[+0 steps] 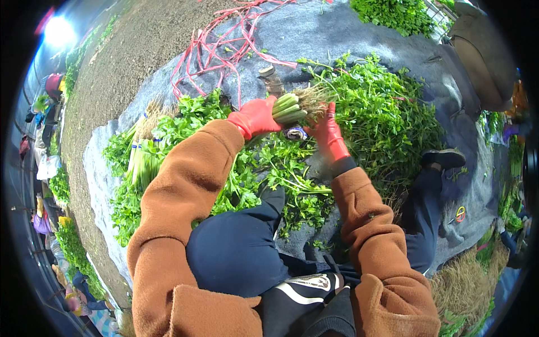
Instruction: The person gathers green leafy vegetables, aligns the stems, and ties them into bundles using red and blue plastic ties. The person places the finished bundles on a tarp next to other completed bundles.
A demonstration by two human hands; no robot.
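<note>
My left hand (257, 116), in a red rubber glove, grips a bunch of celery-like greens by its pale green stalks (289, 108). The bunch's tan roots (312, 101) point right, towards my other hand. My right hand (329, 134), gloved the same way, has its fingers apart beside the root ends; whether it touches them I cannot tell. Just below the bunch lies a small roll with a blue and white end (296, 133). Loose leafy stems (294, 179) are spread under my forearms. At left rest bunches bound with blue bands (143, 147), roots upward.
Pink plastic strips (223, 50) tangle on the grey cloth (311, 25) beyond a short cylindrical object (271, 80). A large heap of greens (379, 105) lies right of my hands. Red-and-yellow-handled scissors (460, 215) lie far right, near rooted bunches (459, 282). A person's legs (480, 63) are at upper right.
</note>
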